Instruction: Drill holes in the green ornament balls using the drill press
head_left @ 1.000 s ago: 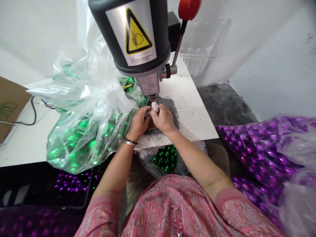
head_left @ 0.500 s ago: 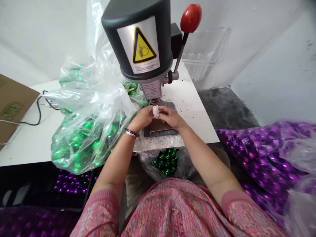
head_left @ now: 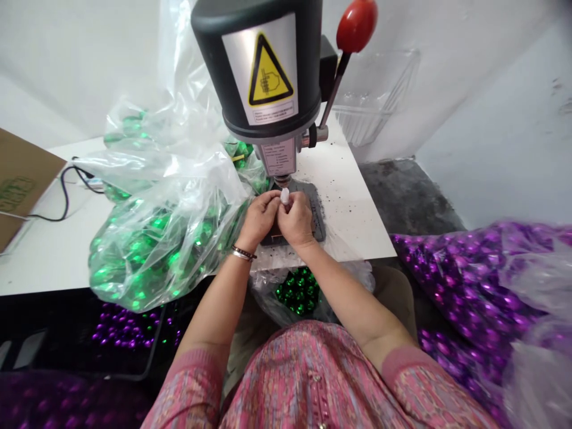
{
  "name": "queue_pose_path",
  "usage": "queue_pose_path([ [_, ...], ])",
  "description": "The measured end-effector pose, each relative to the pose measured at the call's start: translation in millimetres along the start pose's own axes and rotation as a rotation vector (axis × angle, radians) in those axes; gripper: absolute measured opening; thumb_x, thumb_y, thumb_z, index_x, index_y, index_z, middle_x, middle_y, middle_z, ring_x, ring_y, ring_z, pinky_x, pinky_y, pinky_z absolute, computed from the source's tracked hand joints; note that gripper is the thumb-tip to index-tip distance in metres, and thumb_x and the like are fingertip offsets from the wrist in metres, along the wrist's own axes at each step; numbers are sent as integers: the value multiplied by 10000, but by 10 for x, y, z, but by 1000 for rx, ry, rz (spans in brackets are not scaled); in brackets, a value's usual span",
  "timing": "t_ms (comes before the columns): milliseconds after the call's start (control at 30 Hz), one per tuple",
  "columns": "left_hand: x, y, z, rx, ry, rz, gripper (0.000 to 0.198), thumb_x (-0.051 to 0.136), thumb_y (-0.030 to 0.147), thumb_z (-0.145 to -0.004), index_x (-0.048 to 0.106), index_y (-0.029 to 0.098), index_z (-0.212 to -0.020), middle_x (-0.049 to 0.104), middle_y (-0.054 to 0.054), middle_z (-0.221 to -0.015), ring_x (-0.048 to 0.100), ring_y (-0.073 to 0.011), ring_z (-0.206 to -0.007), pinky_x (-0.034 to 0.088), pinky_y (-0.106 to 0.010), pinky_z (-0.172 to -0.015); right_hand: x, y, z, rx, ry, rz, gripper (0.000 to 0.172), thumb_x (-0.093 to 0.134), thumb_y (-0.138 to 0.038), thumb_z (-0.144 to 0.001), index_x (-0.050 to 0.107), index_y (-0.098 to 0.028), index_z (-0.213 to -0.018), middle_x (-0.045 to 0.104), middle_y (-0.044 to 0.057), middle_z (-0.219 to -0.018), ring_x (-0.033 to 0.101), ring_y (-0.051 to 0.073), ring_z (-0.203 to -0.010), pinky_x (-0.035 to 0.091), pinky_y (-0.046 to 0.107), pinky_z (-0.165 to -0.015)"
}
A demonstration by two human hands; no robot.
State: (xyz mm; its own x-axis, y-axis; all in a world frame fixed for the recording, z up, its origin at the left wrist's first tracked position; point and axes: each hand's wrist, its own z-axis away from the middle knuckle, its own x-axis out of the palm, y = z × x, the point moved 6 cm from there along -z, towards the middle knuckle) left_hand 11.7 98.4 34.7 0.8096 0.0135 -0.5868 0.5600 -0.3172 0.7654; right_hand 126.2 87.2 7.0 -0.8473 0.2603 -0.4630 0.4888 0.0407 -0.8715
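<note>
Between my two hands, just below the chuck of a bench drill press [head_left: 257, 77], is a small whitish translucent piece [head_left: 285, 196]. My left hand [head_left: 261, 217] pinches it from the left, a beaded bracelet at the wrist. Curled around its other side, my right hand [head_left: 295, 219] has thumb and fingers pressed together. Both hands are over the dark machine base [head_left: 318, 223], and they hide most of the brown plate on it. The piece's exact kind is too small to make out.
Clear bags of shiny green balls [head_left: 156, 250] lie left on the white table [head_left: 361, 220]. A red-knobbed lever [head_left: 356, 27] sticks up right of the machine. Purple balls in bags [head_left: 465, 280] stand at right; green balls [head_left: 298, 291] sit in a bag below the table edge.
My right hand has turned and curled closer in against my left hand, its fingers now more folded. The whitish piece shows smaller and more upright. The view has shifted slightly.
</note>
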Motion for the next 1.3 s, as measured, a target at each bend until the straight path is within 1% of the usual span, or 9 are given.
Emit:
queue_pose_path([
  [233,99,47,-137,-26,8,-192,194,465,192,-905,659,187,-905,703,-35,-829,632,-171,-786,505,-299,-805,-346,60,-22,-140,-272,-125,304,590,-381,-853,576,-193,-1092,703,2,-866,653,109,-757,528,256,-777],
  [400,144,32,-354,53,-239,-244,193,459,179,-881,580,195,-732,637,-19,-715,577,-162,-708,484,-269,-717,-486,-48,-280,-273,-399,-142,380,506,-435,-919,631,-217,-1205,709,23,-996,652,119,-853,531,270,-808],
  [500,169,40,-452,72,-336,-209,166,471,170,-872,576,188,-746,665,-36,-786,610,-170,-806,497,-255,-790,-443,-138,-320,-359,-328,31,321,468,-394,-943,673,-200,-1096,715,30,-1012,647,134,-916,517,268,-842],
  [700,109,16,-300,104,-196,-167,162,448,172,-897,604,179,-939,683,-45,-925,606,-169,-887,503,-281,-848,-430,-256,-173,-410,-220,313,397,356,-380,-976,673,-141,-957,676,133,-979,589,219,-948,435,361,-888],
  [867,86,-12,35,318,-6,-189,248,534,250,-898,621,168,-1116,678,-108,-1167,606,-211,-1111,479,-373,-1006,-366,-386,-4,-558,-188,692,430,256,-283,-994,656,-129,-979,631,131,-866,540,214,-845,364,361,-787],
  [967,112,-77,132,359,193,-275,227,556,245,-894,656,166,-1081,700,-126,-1110,634,-220,-1061,489,-399,-996,-299,-427,81,-610,-141,758,409,257,-240,-992,645,-125,-934,614,124,-832,521,206,-805,320,361,-748],
  [1033,161,-87,147,360,259,-326,190,526,221,-911,683,185,-1013,723,-101,-1004,654,-205,-974,483,-405,-1005,-271,-416,108,-624,-117,766,412,251,-229,-996,642,-121,-921,610,121,-818,509,199,-785,295,359,-728],
  [1167,217,-4,118,354,235,-398,202,512,180,-901,705,205,-955,732,-77,-932,657,-208,-944,386,-462,-1119,-292,-346,88,-663,-146,742,380,292,-239,-998,653,-127,-958,614,106,-805,503,185,-776,282,353,-722],
  [1300,172,17,-33,262,-2,-402,199,490,160,-872,658,191,-770,693,-51,-791,627,-192,-837,427,-414,-1035,-387,-296,10,-701,-217,698,317,396,-315,-976,675,-165,-946,637,83,-811,522,179,-780,315,349,-753],
])
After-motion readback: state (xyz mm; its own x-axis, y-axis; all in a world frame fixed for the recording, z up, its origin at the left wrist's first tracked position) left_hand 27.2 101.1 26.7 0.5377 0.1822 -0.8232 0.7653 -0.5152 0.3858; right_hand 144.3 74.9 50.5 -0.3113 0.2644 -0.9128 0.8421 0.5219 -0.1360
